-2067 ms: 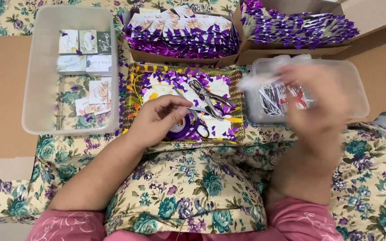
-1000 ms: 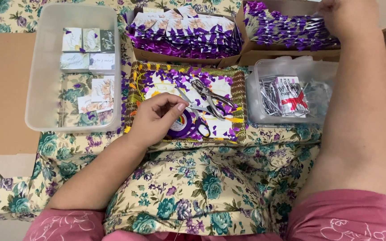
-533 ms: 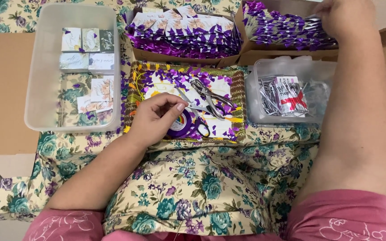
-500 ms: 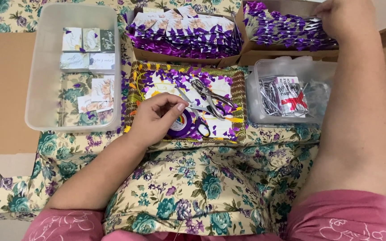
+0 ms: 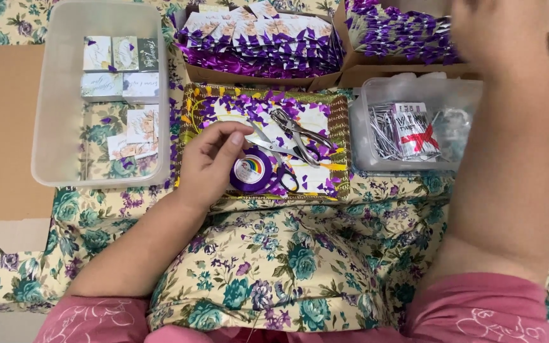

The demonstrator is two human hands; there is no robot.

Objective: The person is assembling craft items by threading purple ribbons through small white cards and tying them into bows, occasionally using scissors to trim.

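Note:
My left hand [image 5: 210, 164] rests on a decorated tray [image 5: 343, 149] strewn with purple paper bits. Its fingers are curled, and the index tip is close to a purple ribbon spool [image 5: 253, 171]. Scissors [image 5: 268, 147] and a metal hole punch [image 5: 300, 134] lie on the tray just right of that hand. My right hand [image 5: 497, 32] is blurred at the top right, above a cardboard box of purple-ribboned packets [image 5: 392, 35]. Whether it holds anything is hidden by the blur.
A clear tub [image 5: 46, 127] with small printed cards stands at the left. A second cardboard box of packets [image 5: 258, 41] is behind the tray. A clear container [image 5: 468, 95] with silver pins and a wrapped packet sits under my right forearm. Floral cloth covers my lap.
My right hand has gone from the clear container up to the far right box and now shifts there, blurred. My left hand stays on the tray by the spool.

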